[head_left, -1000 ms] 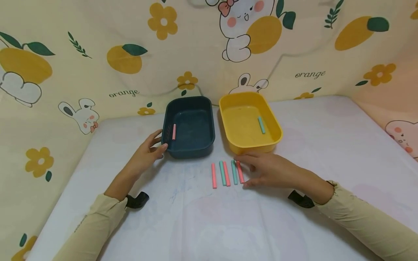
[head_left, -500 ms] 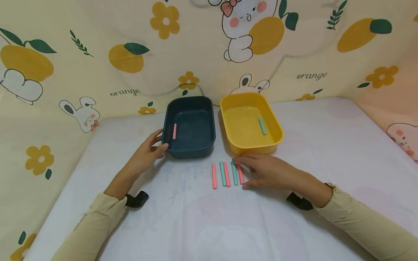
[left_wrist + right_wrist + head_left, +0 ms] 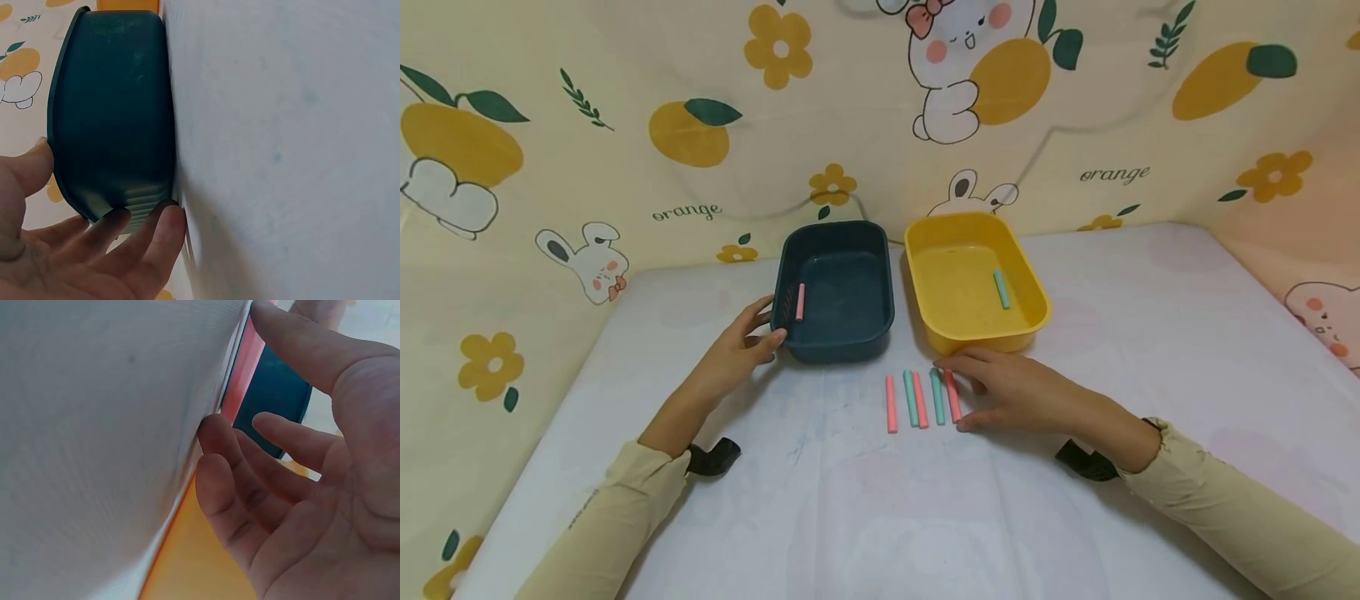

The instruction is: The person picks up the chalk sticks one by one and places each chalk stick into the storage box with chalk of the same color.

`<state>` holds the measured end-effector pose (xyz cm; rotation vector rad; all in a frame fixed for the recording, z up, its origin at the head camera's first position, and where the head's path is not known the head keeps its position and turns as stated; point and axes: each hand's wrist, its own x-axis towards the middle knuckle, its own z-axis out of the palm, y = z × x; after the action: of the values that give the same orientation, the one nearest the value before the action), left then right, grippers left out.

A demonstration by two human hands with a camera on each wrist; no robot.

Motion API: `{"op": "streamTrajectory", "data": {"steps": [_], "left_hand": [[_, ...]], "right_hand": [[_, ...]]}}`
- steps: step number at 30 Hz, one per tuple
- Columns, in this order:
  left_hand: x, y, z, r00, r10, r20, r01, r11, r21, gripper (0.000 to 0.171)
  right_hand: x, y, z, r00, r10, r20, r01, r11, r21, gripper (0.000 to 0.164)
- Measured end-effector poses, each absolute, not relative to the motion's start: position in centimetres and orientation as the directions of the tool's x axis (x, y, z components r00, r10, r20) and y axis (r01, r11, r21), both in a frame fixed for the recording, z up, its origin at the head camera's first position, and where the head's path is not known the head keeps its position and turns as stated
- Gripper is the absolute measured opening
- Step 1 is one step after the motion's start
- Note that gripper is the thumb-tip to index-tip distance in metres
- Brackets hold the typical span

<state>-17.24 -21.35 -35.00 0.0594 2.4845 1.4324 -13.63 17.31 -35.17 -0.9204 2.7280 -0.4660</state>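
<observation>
In the head view, my left hand [image 3: 733, 360] rests against the left side of a dark blue bin [image 3: 835, 354]. The left wrist view has the thumb at its rim and relaxed fingers along the ribbed wall. A pink chalk stick [image 3: 801, 302] lies inside. My right hand [image 3: 1026, 392] is lowered over the right end of a row of pink and green chalk. Its thumb and fingertips reach round the ends of the rightmost pink chalk stick [image 3: 952, 396]; firm contact cannot be made out. Left of that lies a green chalk stick [image 3: 937, 398].
A yellow bin [image 3: 977, 342] stands right of the blue one, with a green chalk stick [image 3: 1002, 288] inside. Farther left in the row lie another pink chalk stick [image 3: 891, 404] and a touching green-and-pink pair. A patterned cloth [image 3: 692, 183] hangs behind the white table [image 3: 880, 517].
</observation>
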Motion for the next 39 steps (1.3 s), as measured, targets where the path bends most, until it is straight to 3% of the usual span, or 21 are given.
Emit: {"op": "streamTrajectory", "data": {"steps": [9,18,30,39], "left_hand": [[-17.3,-21.7,-35.3,-0.965,0.186,-0.186,-0.066,0.513,0.856,0.070],[-17.3,-22.3,-35.1,-0.956,0.223,-0.192,-0.064,0.478,0.876,0.075],[-16.9,-22.5,-35.0,-0.943,0.249,-0.221,-0.076,0.484,0.872,0.081],[-17.2,-22.6,-35.2,-0.947,0.226,-0.228,-0.094,0.483,0.871,0.080]], "right_hand": [[-13.7,17.5,-35.1,-0.764,-0.639,-0.093,-0.550,0.720,-0.423,0.079],[-13.6,17.1,-34.7,-0.741,-0.667,-0.076,-0.549,0.668,-0.502,0.091],[-13.5,16.8,-33.8,-0.730,-0.683,-0.020,-0.566,0.622,-0.541,0.098],[-14.1,16.2,-32.4,-0.705,-0.709,0.008,-0.613,0.605,-0.508,0.093]]}}
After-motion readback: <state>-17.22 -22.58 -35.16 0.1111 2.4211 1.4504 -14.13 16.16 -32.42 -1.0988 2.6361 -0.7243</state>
